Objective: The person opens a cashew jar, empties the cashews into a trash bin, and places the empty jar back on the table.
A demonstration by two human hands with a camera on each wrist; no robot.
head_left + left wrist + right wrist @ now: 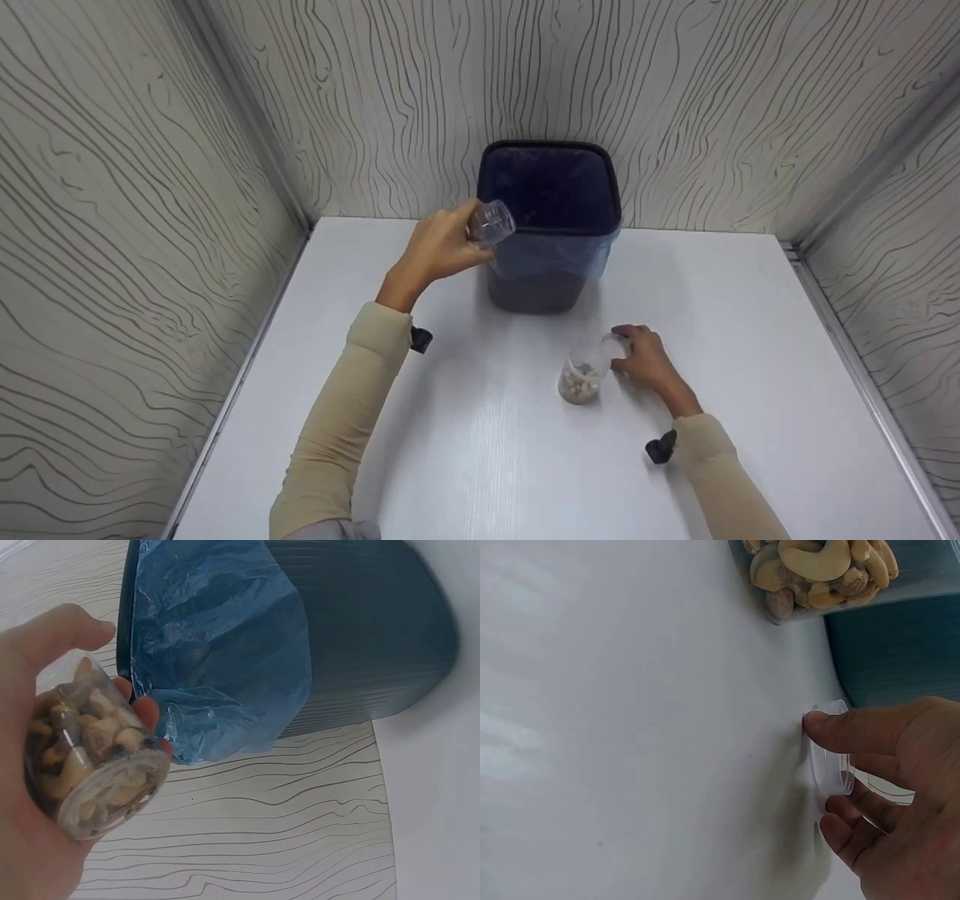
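My left hand (pixel 448 241) grips a clear plastic jar (pixel 493 223), tilted with its mouth toward the bin at the bin's left front rim. In the left wrist view this jar (pixel 94 742) holds brownish, discoloured nuts. The bin (pixel 536 289) is dark and lined with a blue plastic bag (pixel 551 255). Lower on the table stands a second clear jar (pixel 580 382), upright, with cashew nuts (pixel 821 562) inside. Just to its right, my right hand (pixel 646 361) pinches a clear round lid (pixel 831 750) on edge between thumb and fingers.
The white table (pixel 465 450) meets a wood-grain patterned wall (pixel 390 112) right behind the bin. Similar panels rise on the left and right, with metal strips along the table's sides. A small black device (pixel 421 340) sits on each wrist.
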